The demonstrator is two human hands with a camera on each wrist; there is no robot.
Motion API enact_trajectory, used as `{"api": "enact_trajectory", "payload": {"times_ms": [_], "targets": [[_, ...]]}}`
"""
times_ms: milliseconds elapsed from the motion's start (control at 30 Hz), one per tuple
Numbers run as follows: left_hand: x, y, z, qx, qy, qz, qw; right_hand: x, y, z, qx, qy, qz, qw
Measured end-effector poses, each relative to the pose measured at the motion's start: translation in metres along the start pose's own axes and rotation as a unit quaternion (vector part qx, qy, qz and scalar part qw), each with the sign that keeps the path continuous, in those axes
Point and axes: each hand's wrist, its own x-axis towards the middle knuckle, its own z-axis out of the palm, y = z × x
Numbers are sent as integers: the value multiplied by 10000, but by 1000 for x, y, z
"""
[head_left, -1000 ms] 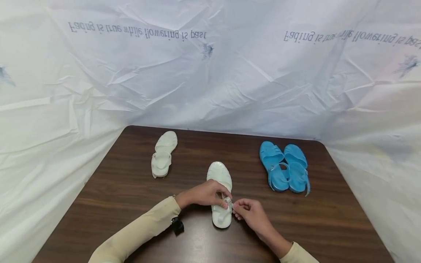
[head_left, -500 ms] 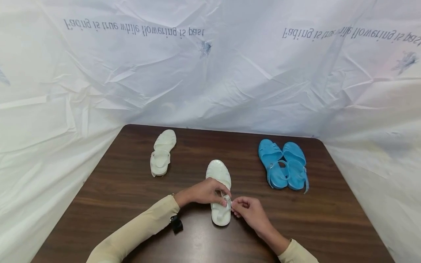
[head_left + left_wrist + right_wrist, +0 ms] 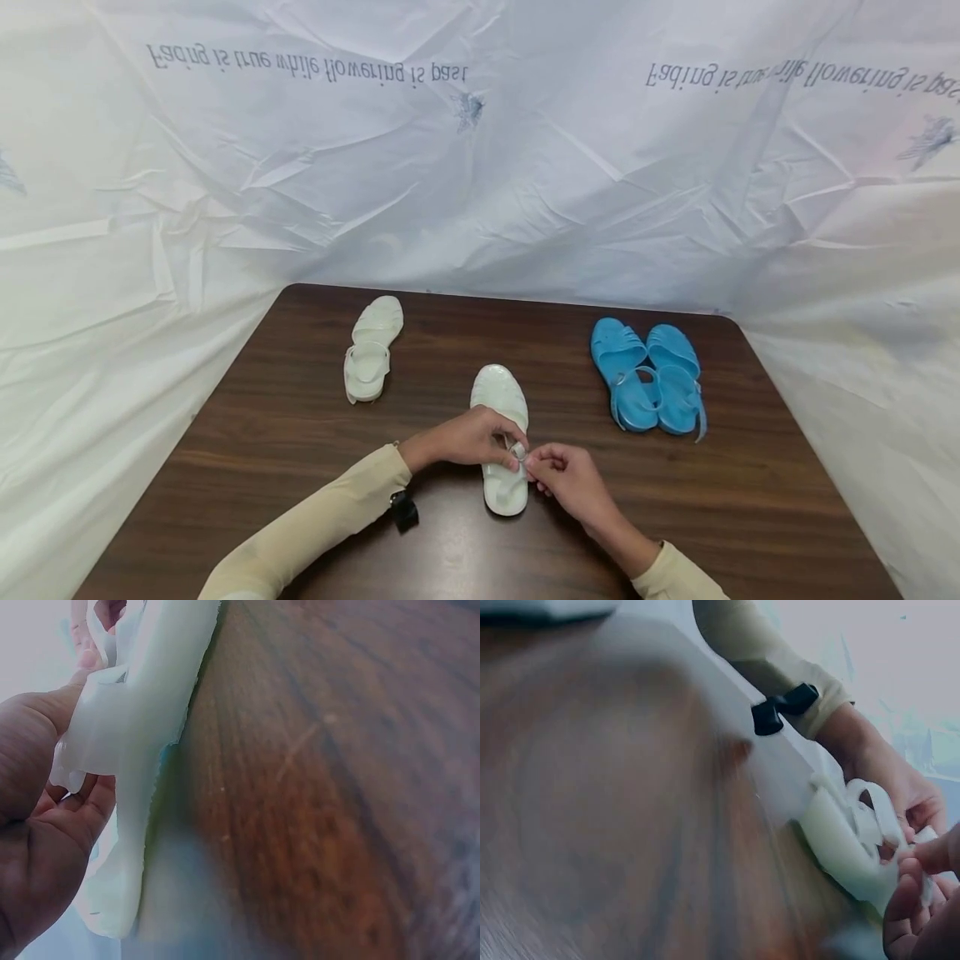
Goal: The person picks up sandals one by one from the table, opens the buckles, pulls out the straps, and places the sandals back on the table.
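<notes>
sandal in white [image 3: 500, 393] lies sole down on the dark wooden table [image 3: 300, 500], midway between the left and right edges and well short of the far edge. its long axis runs almost straight away from the person, heel towards the near side, toe towards the far edge and turned a little to the left. what seems to count most is how the hands meet at its right flank. the left hand [image 3: 474, 436] reaches across the middle of the sandal from the left, thumb and fingers gripping the buckle side. the right hand [image 3: 567, 479] comes from the right, just beside that flank, thumb and forefinger pinching the white strap [image 3: 883, 806] close to the buckle [image 3: 517, 451]. so the buckle sits between the two sets of fingertips, nearer the heel than the toe; the left hand lies over the shoe, the right hand outside it. whether the strap's tip is through the buckle i cannot tell; fingers hide it.

a second white sandal [image 3: 370, 346] lies near the far left corner, well apart from the hands. two blue sandals [image 3: 618, 358] lie side by side towards the far right corner, toes to the far edge.
</notes>
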Motion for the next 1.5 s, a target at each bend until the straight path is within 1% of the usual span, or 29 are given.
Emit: {"api": "enact_trajectory", "payload": {"times_ms": [100, 233, 400, 567, 800, 1000, 1133, 1400, 1500], "targets": [[0, 0, 0, -8, -22, 11, 10000, -1, -1, -4, -282, -85, -67, 9995], [0, -1, 1, 20, -39, 101, 9999, -5, 0, -10, -420, -251, -109, 9987], [-1, -2, 1, 50, 11, 106, 9999, -5, 3, -9, -347, -357, -316, 9983], [-2, 0, 1, 11, 15, 82, 10000, -3, 3, -3, -285, -255, -315, 9988], [-2, -1, 0, 97, -26, 157, 9998, -2, 1, -2, -673, -110, -531, 9963], [-1, 0, -1, 194, -36, 174, 9997, -4, 3, -5, -658, -18, -247, 9975], [-2, 0, -1, 216, -29, 134, 9997, -3, 5, -4, -645, 55, -233, 9976], [0, 0, -2, 203, -63, 148, 9997, 2, 3, 0, -683, 176, -370, 9968], [1, -1, -2, 211, -103, 146, 9996, 2, 1, -1, -842, 178, -485, 9951]]}}
